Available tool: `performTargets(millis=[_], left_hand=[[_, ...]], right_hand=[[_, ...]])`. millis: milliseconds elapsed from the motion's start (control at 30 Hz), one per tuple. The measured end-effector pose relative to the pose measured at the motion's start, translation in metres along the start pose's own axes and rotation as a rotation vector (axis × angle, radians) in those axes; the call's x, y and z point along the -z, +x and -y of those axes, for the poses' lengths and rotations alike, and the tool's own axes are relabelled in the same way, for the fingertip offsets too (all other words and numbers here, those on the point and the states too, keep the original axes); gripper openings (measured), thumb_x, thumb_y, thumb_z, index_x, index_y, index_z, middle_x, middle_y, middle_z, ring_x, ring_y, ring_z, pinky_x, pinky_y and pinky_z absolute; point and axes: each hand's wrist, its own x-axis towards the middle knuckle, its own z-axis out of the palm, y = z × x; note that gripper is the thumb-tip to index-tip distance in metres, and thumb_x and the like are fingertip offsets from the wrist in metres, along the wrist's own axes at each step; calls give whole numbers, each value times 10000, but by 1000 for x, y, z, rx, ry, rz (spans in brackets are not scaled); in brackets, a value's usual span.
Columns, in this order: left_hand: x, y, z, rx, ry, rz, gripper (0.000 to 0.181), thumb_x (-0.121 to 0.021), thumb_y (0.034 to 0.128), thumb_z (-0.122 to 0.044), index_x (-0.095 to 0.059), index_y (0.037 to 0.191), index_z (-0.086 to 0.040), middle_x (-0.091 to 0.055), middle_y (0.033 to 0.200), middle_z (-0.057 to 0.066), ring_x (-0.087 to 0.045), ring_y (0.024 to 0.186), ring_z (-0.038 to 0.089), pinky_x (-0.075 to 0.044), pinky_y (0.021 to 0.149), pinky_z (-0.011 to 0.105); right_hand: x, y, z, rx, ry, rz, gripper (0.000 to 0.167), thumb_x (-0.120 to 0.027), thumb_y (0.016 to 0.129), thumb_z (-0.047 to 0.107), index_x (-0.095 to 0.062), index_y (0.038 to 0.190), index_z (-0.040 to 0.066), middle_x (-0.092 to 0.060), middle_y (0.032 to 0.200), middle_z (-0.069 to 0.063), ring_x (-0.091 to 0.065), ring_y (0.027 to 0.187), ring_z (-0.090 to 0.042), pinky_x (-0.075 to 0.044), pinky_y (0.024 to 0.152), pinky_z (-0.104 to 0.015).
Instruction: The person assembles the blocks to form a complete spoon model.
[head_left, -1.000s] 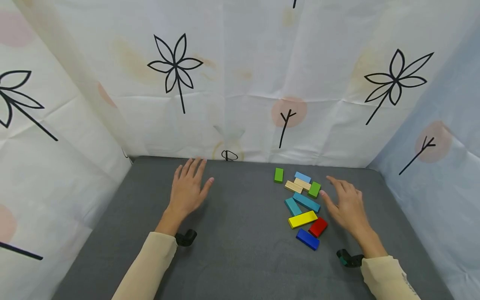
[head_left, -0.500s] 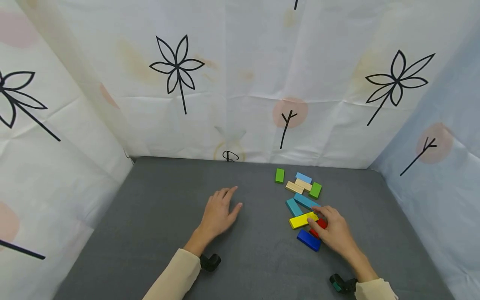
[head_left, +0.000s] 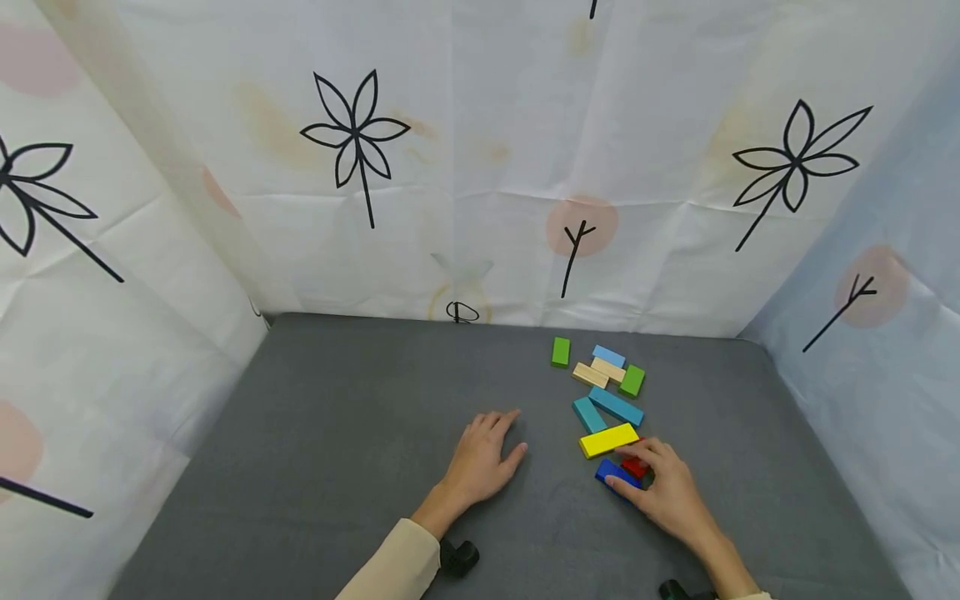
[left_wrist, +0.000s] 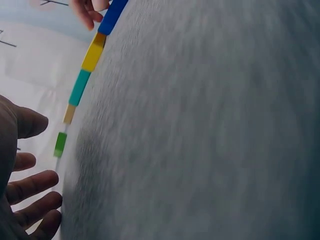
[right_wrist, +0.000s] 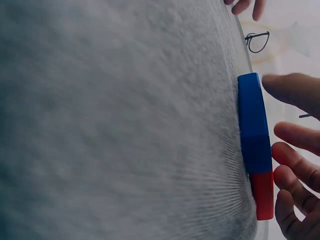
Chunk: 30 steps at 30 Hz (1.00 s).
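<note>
Since half a sec ago my R hand (head_left: 667,487) has come nearer to me, off the yellow block's end and down over the red/blue pair; my L hand (head_left: 483,460) has slid right & closer too. Blocks look unmoved.

The dark blue block (right_wrist: 255,122) is flat on the table (head_left: 360,400), nearest me of the lot, w/ my R thumb at it. Just beyond, the red block (right_wrist: 263,196) is partly hidden under my R fingers. R thumb & fingers are well apart, loosely bent, no grip that I can see; can't tell if skin touches wood. I'd guess I keep them astride so a block fits btwn. Next out: yellow block (head_left: 609,441), two teal blocks in a V, then two wooden blocks, a light blue block & a green block bunched at the back; another green block lies off to the left. All look flat, prob. b/c they're steadier so. L hand is near table middle, fingers spread, nothing in it, maybe waiting its turn. Printed cloth (head_left: 480,183) behind.

Head cam gives the layout but only the backs of my hands. R wrist cam gets the thumb–finger gap & the dark blue block's side; L wrist cam confirms my L palm is bare and shows the blocks almost edge-on in a row.
</note>
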Motion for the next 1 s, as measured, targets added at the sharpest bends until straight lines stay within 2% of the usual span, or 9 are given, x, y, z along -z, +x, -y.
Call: performTargets(millis=[167,400,667,900,1000], left_hand=[[-5,0,-5,4,20,-6,502,-659,995,-316,-568,1436,-93,-632,1259,70,-566,1145,264,-464,963,469],[-9,2,-7,20,-2,-1,491,-663,993,-317,-582,1426,-101,-633,1260,68,-567,1144,257,-470,940,467],[-16,12,-20,67,-119,74,477,-667,993,-332,-596,1415,-121,-639,1257,36,-582,1120,203,-486,958,431],[-33,25,-40,129,-261,110,435,-697,977,-339,-651,1360,-139,-656,1160,-20,-566,1041,131,-498,908,355],[-40,30,-48,145,-275,116,422,-715,963,-355,-677,1332,-155,-665,1131,-41,-559,1024,116,-478,901,339]], right_hand=[[0,-4,4,10,-28,35,348,-933,729,232,-773,1028,151,-539,914,66,-456,826,-135,-417,686,-312],[1,-6,9,-47,-83,116,389,-912,754,237,-779,1088,90,-457,863,36,-419,777,-147,-337,642,-289],[0,-7,9,-68,-59,121,388,-906,764,228,-790,1093,58,-454,852,21,-416,754,-145,-323,628,-269],[0,-7,8,-81,-15,104,392,-919,746,210,-798,1081,46,-454,838,13,-423,745,-150,-328,622,-264],[-1,-7,6,-84,12,90,393,-921,742,205,-798,1076,38,-454,836,11,-423,742,-153,-328,623,-266]])
